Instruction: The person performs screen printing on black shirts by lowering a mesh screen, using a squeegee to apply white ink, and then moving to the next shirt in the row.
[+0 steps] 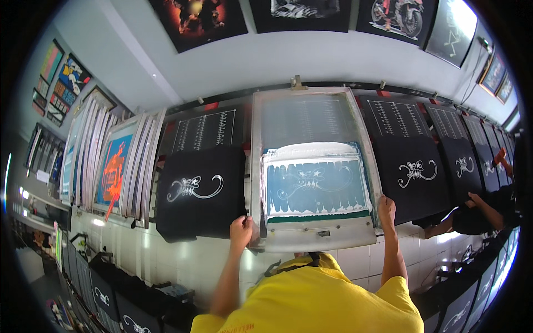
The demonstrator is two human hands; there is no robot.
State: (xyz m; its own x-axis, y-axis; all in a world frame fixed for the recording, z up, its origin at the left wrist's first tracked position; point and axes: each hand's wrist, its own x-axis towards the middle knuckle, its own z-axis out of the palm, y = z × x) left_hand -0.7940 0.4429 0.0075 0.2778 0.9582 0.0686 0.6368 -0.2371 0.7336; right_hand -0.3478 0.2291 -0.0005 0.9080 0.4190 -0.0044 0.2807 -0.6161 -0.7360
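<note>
A screen-printing frame point(259, 183) lies in front of me, with blue mesh and a faint scrolling design in its middle. White ink point(311, 149) forms a thick band across the mesh and ragged streaks around the design. My left hand point(241, 232) is closed at the frame's near left edge, beside a black printed cloth point(194, 208). On the near right edge my right hand point(387, 210) is closed too, level with another black printed cloth point(413, 191). The fingertips of both hands are partly hidden. What lies beneath the frame is hidden.
Several screens point(147, 166) stand upright in a rack at the left. A row of boards with black printed cloths point(459, 161) runs to the right, where another person's hand point(476, 198) reaches in. Behind the table a wall point(205, 69) carries pictures. More printed cloths point(102, 291) stand behind me.
</note>
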